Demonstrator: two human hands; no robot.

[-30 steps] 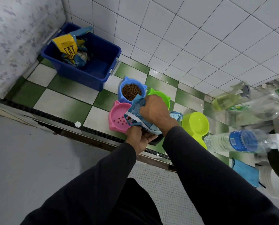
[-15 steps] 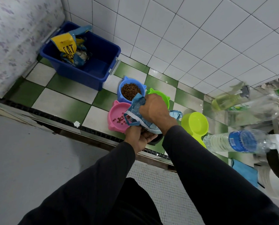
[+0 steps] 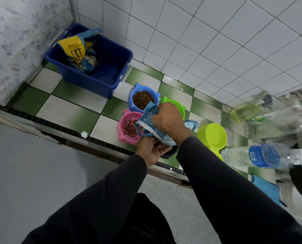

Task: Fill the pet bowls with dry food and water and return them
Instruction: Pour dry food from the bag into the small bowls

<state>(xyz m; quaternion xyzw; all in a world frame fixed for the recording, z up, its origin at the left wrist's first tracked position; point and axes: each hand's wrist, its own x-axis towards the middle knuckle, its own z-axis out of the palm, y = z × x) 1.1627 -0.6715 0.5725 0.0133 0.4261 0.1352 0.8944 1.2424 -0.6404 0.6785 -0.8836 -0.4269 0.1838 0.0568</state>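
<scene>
Kibble lies scattered in the pink cat-eared plastic bowl [image 3: 129,126], which stands on the green-and-white checkered floor [image 3: 67,110] directly below the mouth of a blue crinkled foil food pouch [image 3: 147,118]. Right hand [image 3: 167,118] grips the upper part of the pouch, fingers curled round the foil, knuckles up. Left hand [image 3: 151,149] supports the pouch from underneath, palm turned up, fingers curled against its lower edge. Pouch is tilted with its open end toward the pink bowl.

Blue cat-eared plastic bowl [image 3: 143,99] stands just beyond the pink one, touching or nearly touching it, and is filled with brown dry food. Green cat-eared plastic bowl [image 3: 174,106] sits beside the blue bowl, partly hidden by the right hand; contents cannot be told. Yellow-green round plastic double bowl [image 3: 212,135] stands to the right, its visible basin showing no food. A dark bowl [image 3: 169,153] is mostly hidden under the hands.

Dark blue plastic storage bin [image 3: 111,67] stands in the corner against the white tiled wall [image 3: 199,41] and holds a yellow-and-blue cat food bag [image 3: 76,51]. Clear plastic water bottle with blue label [image 3: 257,156] and a spray bottle of yellowish liquid [image 3: 248,110] appear at the right, blurred.
</scene>
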